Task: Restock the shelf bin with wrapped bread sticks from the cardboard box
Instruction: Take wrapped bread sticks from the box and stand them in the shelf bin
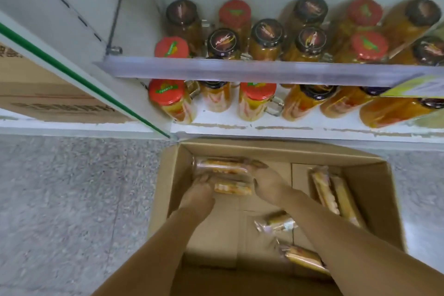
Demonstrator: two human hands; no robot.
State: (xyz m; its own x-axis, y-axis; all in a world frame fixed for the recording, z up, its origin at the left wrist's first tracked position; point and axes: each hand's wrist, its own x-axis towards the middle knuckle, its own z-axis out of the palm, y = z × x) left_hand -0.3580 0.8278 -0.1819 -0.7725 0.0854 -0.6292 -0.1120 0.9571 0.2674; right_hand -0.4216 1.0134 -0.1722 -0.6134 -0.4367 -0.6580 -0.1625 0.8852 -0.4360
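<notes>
An open cardboard box (374, 190) stands on the floor below the shelves. Inside it, both hands hold a bundle of wrapped bread sticks (223, 168) near the box's far left corner. My left hand (200, 190) grips the bundle's left end and my right hand (266, 180) grips its right end. Two more wrapped bread sticks (334, 192) lean against the box's right wall. One loose stick (276, 222) lies on the box bottom, and another (302, 257) lies nearer to me. No shelf bin shows in this view.
Two white shelves (264, 69) above the box carry several jars with red and black lids (257, 98). A yellow price tag (415, 86) hangs at the upper shelf's right edge. A closed carton (48, 94) sits behind a green-edged panel at left. Speckled grey floor (72, 199) lies left of the box.
</notes>
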